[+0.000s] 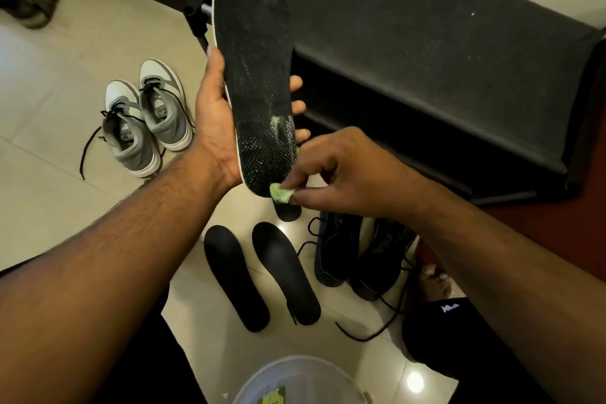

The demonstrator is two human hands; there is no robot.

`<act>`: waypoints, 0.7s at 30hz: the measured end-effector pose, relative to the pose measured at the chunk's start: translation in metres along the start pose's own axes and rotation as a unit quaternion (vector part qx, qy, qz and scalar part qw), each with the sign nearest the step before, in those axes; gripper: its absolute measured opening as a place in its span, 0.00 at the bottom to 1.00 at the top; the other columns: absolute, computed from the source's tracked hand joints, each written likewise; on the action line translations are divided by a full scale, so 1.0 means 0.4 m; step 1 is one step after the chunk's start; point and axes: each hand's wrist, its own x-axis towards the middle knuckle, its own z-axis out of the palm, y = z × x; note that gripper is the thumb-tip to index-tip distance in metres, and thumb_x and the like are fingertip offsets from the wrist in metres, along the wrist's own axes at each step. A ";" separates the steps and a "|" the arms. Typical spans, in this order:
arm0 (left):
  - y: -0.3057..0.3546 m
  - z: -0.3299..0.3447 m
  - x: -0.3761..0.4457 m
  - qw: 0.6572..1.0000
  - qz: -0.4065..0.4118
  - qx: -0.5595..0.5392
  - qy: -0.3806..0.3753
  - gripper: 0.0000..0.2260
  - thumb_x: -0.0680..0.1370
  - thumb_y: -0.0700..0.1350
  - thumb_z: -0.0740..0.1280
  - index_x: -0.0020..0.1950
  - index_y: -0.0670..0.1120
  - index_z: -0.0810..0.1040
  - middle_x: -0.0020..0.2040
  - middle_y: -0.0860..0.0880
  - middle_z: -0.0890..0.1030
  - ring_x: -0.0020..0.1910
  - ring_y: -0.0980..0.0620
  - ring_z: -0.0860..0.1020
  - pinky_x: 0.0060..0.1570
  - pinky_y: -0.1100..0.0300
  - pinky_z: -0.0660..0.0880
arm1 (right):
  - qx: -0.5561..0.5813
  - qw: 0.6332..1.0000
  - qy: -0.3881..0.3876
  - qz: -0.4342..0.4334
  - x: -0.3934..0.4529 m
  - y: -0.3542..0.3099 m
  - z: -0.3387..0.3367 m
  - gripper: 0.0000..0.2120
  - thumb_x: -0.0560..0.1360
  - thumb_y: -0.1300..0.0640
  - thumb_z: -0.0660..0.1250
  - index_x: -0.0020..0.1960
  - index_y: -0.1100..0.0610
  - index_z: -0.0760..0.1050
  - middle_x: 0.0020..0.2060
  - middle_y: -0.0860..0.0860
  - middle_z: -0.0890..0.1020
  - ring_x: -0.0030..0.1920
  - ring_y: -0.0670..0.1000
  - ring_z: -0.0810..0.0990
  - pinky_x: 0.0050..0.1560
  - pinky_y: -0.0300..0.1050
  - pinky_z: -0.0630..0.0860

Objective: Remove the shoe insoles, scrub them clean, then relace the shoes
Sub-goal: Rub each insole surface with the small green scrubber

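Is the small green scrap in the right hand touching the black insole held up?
Touching. The head view shows the green scrap pinched by the right hand pressed against the black insole's heel edge.

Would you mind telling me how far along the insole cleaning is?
Done: two insoles lie out on the floor. In hand: left hand holds an insole while right hand rubs green soap on its heel. Left: more scrubbing, and relacing the black shoes, whose laces trail loose.

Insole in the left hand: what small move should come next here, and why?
Probably draw the green soap piece up along the insole. The right hand pinches it at the heel end, the left hand holds the insole up, and only the heel shows a green smear; the forefoot looks unsoaped.
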 end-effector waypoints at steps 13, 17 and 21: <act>-0.016 0.000 0.000 0.999 0.004 -0.023 0.027 0.37 0.80 0.69 0.45 0.64 0.41 0.77 0.54 0.41 0.83 0.51 0.44 0.84 0.56 0.47 0.78 | 0.066 0.995 -0.021 0.074 0.002 0.009 -0.039 0.05 0.70 0.61 0.76 0.45 0.59 0.85 0.37 0.42 0.82 0.38 0.36 0.80 0.41 0.28 0.72; -0.020 0.008 -0.003 1.000 -0.009 -0.030 -0.003 0.36 0.80 0.69 0.47 0.67 0.40 0.74 0.52 0.39 0.82 0.48 0.43 0.83 0.49 0.48 0.81 | -0.024 0.979 0.183 0.084 0.013 0.026 -0.028 0.05 0.69 0.58 0.76 0.45 0.55 0.85 0.37 0.40 0.80 0.39 0.39 0.79 0.43 0.31 0.72; -0.025 0.010 0.000 0.999 -0.017 -0.028 -0.020 0.36 0.80 0.69 0.47 0.64 0.40 0.75 0.50 0.39 0.82 0.46 0.44 0.83 0.47 0.50 0.81 | -0.019 0.985 0.165 0.048 0.014 0.033 -0.037 0.05 0.69 0.60 0.77 0.44 0.58 0.85 0.36 0.38 0.78 0.39 0.38 0.79 0.44 0.29 0.72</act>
